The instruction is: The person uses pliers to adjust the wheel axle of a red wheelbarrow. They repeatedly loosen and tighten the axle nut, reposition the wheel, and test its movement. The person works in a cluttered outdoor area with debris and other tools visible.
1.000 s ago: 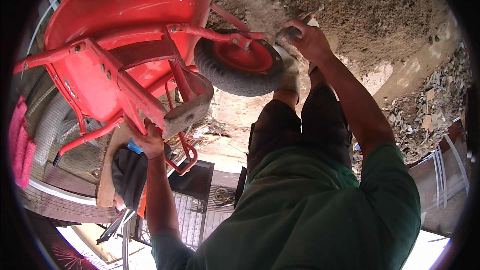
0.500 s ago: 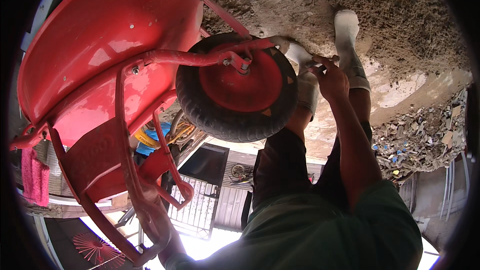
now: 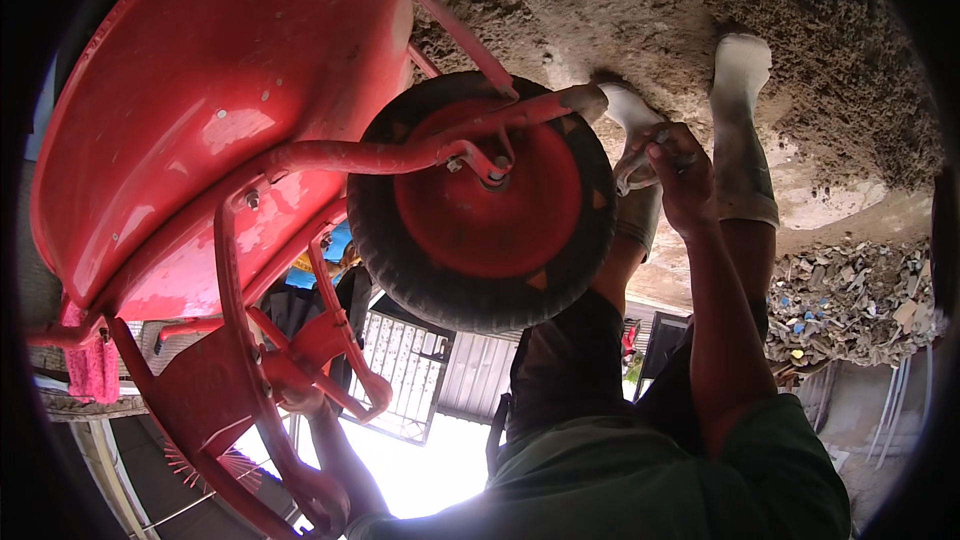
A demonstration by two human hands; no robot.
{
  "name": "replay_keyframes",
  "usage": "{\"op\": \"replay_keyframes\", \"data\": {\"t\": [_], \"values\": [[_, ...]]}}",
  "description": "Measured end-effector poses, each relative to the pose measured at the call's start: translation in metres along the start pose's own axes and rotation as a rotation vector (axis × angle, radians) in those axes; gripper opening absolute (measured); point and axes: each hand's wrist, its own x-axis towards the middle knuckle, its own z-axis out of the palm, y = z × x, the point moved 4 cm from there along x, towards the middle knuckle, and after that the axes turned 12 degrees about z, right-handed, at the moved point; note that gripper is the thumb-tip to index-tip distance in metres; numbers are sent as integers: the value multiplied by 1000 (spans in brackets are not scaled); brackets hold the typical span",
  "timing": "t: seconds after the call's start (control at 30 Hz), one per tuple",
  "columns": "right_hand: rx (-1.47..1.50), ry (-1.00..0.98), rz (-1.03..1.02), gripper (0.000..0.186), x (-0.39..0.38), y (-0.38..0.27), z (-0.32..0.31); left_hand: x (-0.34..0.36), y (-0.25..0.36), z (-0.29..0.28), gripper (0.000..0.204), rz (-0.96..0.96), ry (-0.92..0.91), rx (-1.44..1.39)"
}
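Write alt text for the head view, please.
A red wheelbarrow is tipped up, its black-tyred wheel in mid-frame. The right hand holds a small metal tool beside the wheel; the left hand grasps the red frame. White boots stand on sandy ground.

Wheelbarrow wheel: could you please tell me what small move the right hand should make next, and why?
Probably bring the right hand and its metal tool leftward to the axle bolt on the wheel. The tool sits beside the tyre, apart from the hub, while the left hand grips the red frame, steadying the tipped wheelbarrow.
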Motion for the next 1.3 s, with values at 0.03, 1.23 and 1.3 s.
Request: {"op": "replay_keyframes", "data": {"t": [0.03,1.23,1.3], "values": [[-13,33,33,25,1,3,-5,0,1,0,74,-3,-5,5],[667,-164,-408,14,-14,-197,119,-17,-19,17,63,-64,71,-101],[589,-101,-355,12,-7,-181,128,-18,-21,16,63,-59,75,-107]]}}
